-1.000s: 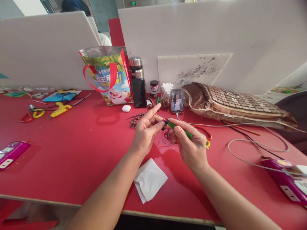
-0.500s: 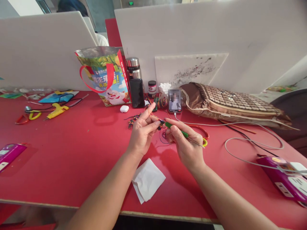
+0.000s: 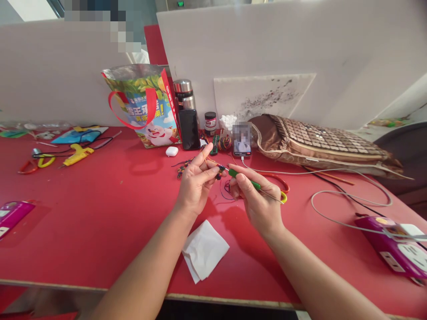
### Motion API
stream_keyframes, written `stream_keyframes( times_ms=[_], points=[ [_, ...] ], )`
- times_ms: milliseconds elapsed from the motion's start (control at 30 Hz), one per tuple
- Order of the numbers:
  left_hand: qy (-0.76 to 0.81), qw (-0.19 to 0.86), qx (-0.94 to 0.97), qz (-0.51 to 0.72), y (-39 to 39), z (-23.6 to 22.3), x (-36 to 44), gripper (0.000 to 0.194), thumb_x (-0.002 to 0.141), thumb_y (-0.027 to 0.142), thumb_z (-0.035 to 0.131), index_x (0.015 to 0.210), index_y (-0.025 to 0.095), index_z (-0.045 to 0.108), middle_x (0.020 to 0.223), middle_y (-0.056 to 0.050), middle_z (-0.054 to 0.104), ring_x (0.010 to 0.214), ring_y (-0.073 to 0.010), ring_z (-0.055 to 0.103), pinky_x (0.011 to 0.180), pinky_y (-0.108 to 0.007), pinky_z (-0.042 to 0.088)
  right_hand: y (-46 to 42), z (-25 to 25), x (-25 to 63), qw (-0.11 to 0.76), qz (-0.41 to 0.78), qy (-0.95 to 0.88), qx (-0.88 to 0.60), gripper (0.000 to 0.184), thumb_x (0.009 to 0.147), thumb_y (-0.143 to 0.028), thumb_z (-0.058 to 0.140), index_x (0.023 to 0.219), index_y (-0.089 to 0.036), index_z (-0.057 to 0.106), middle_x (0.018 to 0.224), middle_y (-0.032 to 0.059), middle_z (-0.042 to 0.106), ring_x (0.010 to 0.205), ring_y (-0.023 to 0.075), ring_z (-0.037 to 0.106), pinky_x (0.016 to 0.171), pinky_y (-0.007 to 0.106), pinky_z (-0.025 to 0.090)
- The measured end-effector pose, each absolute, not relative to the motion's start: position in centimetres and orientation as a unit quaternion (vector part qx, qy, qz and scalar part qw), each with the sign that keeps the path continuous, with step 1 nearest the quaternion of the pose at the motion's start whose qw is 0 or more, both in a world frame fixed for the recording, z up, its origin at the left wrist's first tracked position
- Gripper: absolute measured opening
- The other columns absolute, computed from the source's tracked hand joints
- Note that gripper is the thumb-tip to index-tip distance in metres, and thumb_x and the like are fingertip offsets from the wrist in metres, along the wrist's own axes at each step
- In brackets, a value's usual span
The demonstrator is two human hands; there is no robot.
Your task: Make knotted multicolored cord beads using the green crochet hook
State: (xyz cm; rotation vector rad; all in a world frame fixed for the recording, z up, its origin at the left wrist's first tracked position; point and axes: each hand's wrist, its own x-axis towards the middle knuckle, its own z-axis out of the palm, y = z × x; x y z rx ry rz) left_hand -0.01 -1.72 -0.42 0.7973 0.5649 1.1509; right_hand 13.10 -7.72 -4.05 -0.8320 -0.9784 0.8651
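My left hand (image 3: pixel 196 181) pinches a small multicoloured crochet piece (image 3: pixel 220 171) between thumb and fingers, with the index finger raised. My right hand (image 3: pixel 258 202) grips a green-handled crochet hook (image 3: pixel 245 180) whose tip meets the crochet piece. Both hands hover just above the red table (image 3: pixel 100 204). A strand of coloured yarn (image 3: pixel 225 193) trails onto the table below the hands. A beaded multicoloured cord (image 3: pixel 183 166) lies just beyond my left hand.
A folded white tissue (image 3: pixel 204 250) lies near the front edge. At the back stand a printed gift bag (image 3: pixel 147 106), a steel flask (image 3: pixel 183 93), a black phone (image 3: pixel 188 129), a lit phone (image 3: pixel 242 140) and a brown bag (image 3: pixel 320 142). White cable (image 3: pixel 347 195) and purple power strip (image 3: pixel 396 246) lie right; a yellow glue gun (image 3: pixel 76 154) left.
Hands keep the same grip on the hook and crochet piece; they shifted slightly left and up in the view as the camera moved.
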Motion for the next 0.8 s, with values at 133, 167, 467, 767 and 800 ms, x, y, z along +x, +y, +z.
stream_keyframes(
  times_ms=[133, 167, 467, 767, 800],
  points=[
    [0.258, 0.729, 0.360, 0.522, -1.78, -0.33, 0.05, 0.075, 0.070, 0.006, 0.078, 0.142, 0.017, 0.059, 0.071, 0.005, 0.066, 0.066, -0.0102, 0.068, 0.059, -0.020, 0.043, -7.75, -4.00, 13.11, 0.717, 0.397, -0.437, -0.371, 0.021, 0.093, -0.035, 0.071, 0.109, -0.026, 0.080, 0.077, 0.0016, 0.067, 0.059, 0.0126, 0.056, 0.057, 0.030, 0.047],
    [0.258, 0.729, 0.360, 0.522, -1.79, -0.32, 0.06, 0.075, 0.070, 0.006, 0.078, 0.142, 0.017, 0.059, 0.071, 0.005, 0.066, 0.066, -0.0103, 0.068, 0.058, -0.020, 0.043, -7.75, -3.97, 13.11, 0.717, 0.398, -0.436, -0.370, 0.020, 0.093, -0.035, 0.071, 0.109, -0.026, 0.080, 0.077, 0.0016, 0.067, 0.059, 0.0126, 0.056, 0.057, 0.030, 0.047],
    [0.259, 0.731, 0.356, 0.522, -1.74, -0.40, 0.09, 0.075, 0.069, 0.006, 0.079, 0.141, 0.018, 0.060, 0.071, 0.005, 0.065, 0.066, -0.0095, 0.067, 0.057, -0.020, 0.042, -7.76, -3.90, 13.09, 0.717, 0.393, -0.437, -0.374, 0.021, 0.093, -0.035, 0.071, 0.109, -0.026, 0.080, 0.076, 0.0009, 0.066, 0.059, 0.0122, 0.056, 0.057, 0.030, 0.048],
    [0.260, 0.732, 0.356, 0.520, -1.80, -0.30, 0.02, 0.078, 0.070, 0.006, 0.079, 0.144, 0.020, 0.059, 0.071, 0.006, 0.066, 0.066, -0.0089, 0.066, 0.058, -0.020, 0.042, -7.80, -3.70, 13.05, 0.714, 0.383, -0.437, -0.390, 0.023, 0.092, -0.037, 0.071, 0.108, -0.024, 0.080, 0.076, 0.0021, 0.067, 0.059, 0.0133, 0.057, 0.057, 0.031, 0.050],
    [0.258, 0.732, 0.356, 0.519, -1.80, -0.30, 0.02, 0.078, 0.070, 0.006, 0.079, 0.144, 0.021, 0.058, 0.071, 0.006, 0.066, 0.065, -0.0088, 0.065, 0.058, -0.020, 0.042, -7.80, -3.66, 13.05, 0.715, 0.381, -0.437, -0.391, 0.022, 0.092, -0.037, 0.071, 0.107, -0.024, 0.080, 0.076, 0.0022, 0.067, 0.059, 0.0135, 0.057, 0.057, 0.031, 0.050]
  ],
)
